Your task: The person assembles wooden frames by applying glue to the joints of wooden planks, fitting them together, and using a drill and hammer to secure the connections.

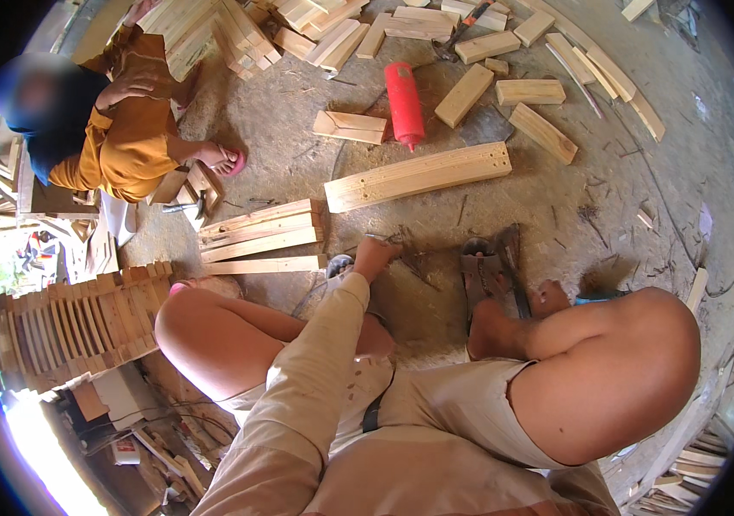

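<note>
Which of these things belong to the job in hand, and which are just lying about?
Probably in the job:
- thin dark bits at the left hand
- plank, just ahead
- wood strips, close by

Seemingly just lying about, untouched:
- red bottle
- far hammer
- short blocks

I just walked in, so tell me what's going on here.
The wearer's left hand is down among thin, nail-like bits on the floor; whether the fingers hold one is too small to tell. The right hand is out of view. Just beyond lie a long wooden piece and, past it, a red bottle. A co-worker is at the upper left.
</note>
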`<control>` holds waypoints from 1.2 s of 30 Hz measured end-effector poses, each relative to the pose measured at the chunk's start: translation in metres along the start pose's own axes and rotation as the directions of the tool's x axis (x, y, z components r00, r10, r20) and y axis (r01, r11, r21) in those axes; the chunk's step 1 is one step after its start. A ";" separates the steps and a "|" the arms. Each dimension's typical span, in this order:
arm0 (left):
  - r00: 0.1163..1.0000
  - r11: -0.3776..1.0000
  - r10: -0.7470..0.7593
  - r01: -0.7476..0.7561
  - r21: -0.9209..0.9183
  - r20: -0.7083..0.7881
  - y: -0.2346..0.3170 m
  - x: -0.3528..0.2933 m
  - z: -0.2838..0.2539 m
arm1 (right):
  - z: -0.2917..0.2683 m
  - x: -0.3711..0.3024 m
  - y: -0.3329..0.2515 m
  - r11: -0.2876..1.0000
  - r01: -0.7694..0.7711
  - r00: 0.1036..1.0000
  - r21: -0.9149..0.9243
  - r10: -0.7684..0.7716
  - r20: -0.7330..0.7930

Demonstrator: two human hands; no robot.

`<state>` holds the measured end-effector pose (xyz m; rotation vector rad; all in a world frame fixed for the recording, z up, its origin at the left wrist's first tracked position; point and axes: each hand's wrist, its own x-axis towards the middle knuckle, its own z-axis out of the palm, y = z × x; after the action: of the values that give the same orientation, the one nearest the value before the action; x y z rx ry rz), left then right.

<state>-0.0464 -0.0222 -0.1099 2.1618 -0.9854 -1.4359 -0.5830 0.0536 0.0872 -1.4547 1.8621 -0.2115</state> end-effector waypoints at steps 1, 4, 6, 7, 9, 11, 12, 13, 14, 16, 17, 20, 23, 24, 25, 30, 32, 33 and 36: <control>0.999 1.000 -0.009 0.011 0.027 -0.047 0.016 -0.004 0.009 | -0.002 -0.001 0.002 1.000 -0.003 1.000 -0.003 0.003 -0.009; 0.980 0.995 -0.013 0.031 0.093 -0.197 0.036 -0.016 0.026 | -0.006 -0.004 0.005 1.000 -0.007 1.000 -0.014 0.007 -0.010; 0.961 0.993 0.026 0.008 0.121 -0.277 0.035 -0.017 0.035 | -0.004 -0.003 0.005 1.000 0.005 1.000 -0.016 -0.005 0.001; 0.948 0.990 0.010 0.035 0.137 -0.318 0.031 -0.018 0.036 | -0.003 -0.006 0.004 1.000 0.014 1.000 -0.018 -0.013 0.015; 0.929 0.983 -0.008 0.074 0.165 -0.369 0.026 -0.015 0.051 | -0.002 -0.002 0.002 1.000 0.021 1.000 -0.021 -0.021 0.014; 0.890 0.986 0.028 0.049 0.157 -0.456 0.023 -0.018 0.062 | -0.001 0.005 -0.001 0.999 0.033 0.999 -0.026 -0.033 0.010; 0.857 0.988 0.043 0.041 0.151 -0.514 0.022 -0.019 0.060 | 0.002 0.012 -0.005 0.998 0.056 0.998 -0.027 -0.056 0.023; 0.865 0.995 0.031 0.023 0.102 -0.501 0.022 -0.019 0.062 | 0.007 0.019 -0.007 0.997 0.068 0.997 -0.025 -0.068 0.024; 0.873 0.999 0.019 0.007 0.051 -0.488 0.021 -0.019 0.062 | 0.011 0.022 -0.010 0.996 0.081 0.996 -0.025 -0.080 0.029; 0.901 1.000 -0.011 -0.002 -0.029 -0.433 0.029 -0.015 0.066 | 0.020 0.028 -0.010 0.995 0.094 0.995 -0.037 -0.092 0.041; 0.917 0.998 -0.032 0.009 -0.059 -0.399 0.033 -0.014 0.066 | 0.027 0.032 -0.011 0.993 0.108 0.993 -0.041 -0.106 0.051; 0.941 0.994 -0.023 -0.015 -0.110 -0.337 0.025 -0.013 0.062 | 0.052 0.047 -0.010 0.988 0.142 0.986 -0.059 -0.136 0.097; 0.945 0.991 0.025 -0.066 -0.115 -0.326 0.023 -0.019 0.060 | 0.075 0.068 -0.008 0.980 0.181 0.977 -0.078 -0.170 0.129; 0.943 0.991 0.042 -0.083 -0.109 -0.330 0.024 -0.021 0.056 | 0.084 0.076 -0.009 0.977 0.197 0.973 -0.080 -0.185 0.142; 0.948 0.978 0.048 -0.109 -0.180 -0.315 0.026 -0.022 0.053 | 0.092 0.086 -0.010 0.974 0.208 0.970 -0.088 -0.195 0.142; 0.969 0.848 0.090 -0.195 -0.493 -0.229 0.027 -0.024 0.031 | 0.123 0.122 -0.014 0.960 0.273 0.952 -0.069 -0.259 0.161; 0.989 0.660 0.075 -0.146 -0.737 -0.129 0.036 -0.024 0.021 | 0.136 0.136 -0.017 0.956 0.287 0.948 -0.058 -0.275 0.160; 0.994 0.545 0.081 -0.104 -0.832 -0.070 0.045 -0.027 0.017 | 0.142 0.141 -0.015 0.956 0.287 0.949 -0.055 -0.275 0.155; 0.987 0.414 0.159 -0.041 -0.910 0.028 0.071 -0.030 0.011 | 0.152 0.151 -0.007 0.952 0.284 0.957 -0.115 -0.275 0.090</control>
<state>-0.0881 -0.0487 -0.0504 1.1613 -0.1746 -1.5120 -0.4917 -0.0367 -0.0846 -1.7903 1.6313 -0.1755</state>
